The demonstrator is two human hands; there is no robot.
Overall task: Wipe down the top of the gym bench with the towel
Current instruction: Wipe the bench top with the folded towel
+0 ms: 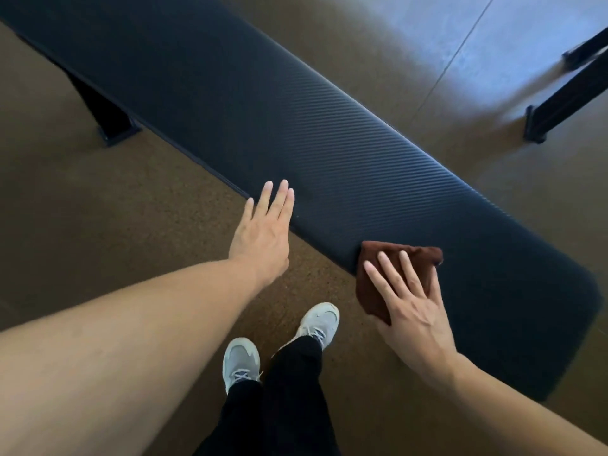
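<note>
Surroundings: speckled brown floor (115, 199), rubbery-looking, with a thin seam line running toward the top right; pale light falls across that far corner. Two dark metal frame bars (566, 93) with capped feet stand at the right edge, well apart from the bench. A black angled bench leg (108, 116) with a flat foot shows under the bench's left part. Below, two light grey sneakers (279, 343) and black trouser legs stand just beside the bench's near edge, between the two forearms. Nothing lies on the pad other than the towel and hands. Gym bench (296, 126): long, narrow, dark padded top with fine diagonal ribbing and rounded corners, running diagonally from top left to lower right. Towel (388, 274): small, dark reddish-brown, soft cloth, bunched, lying over the near edge of the bench toward its right end. Right hand (414, 311) presses flat on the towel, fingers straight and slightly spread. Left hand (266, 232) is flat, fingers straight and close together, fingertips over the bench's near edge; contact cannot be confirmed.
</note>
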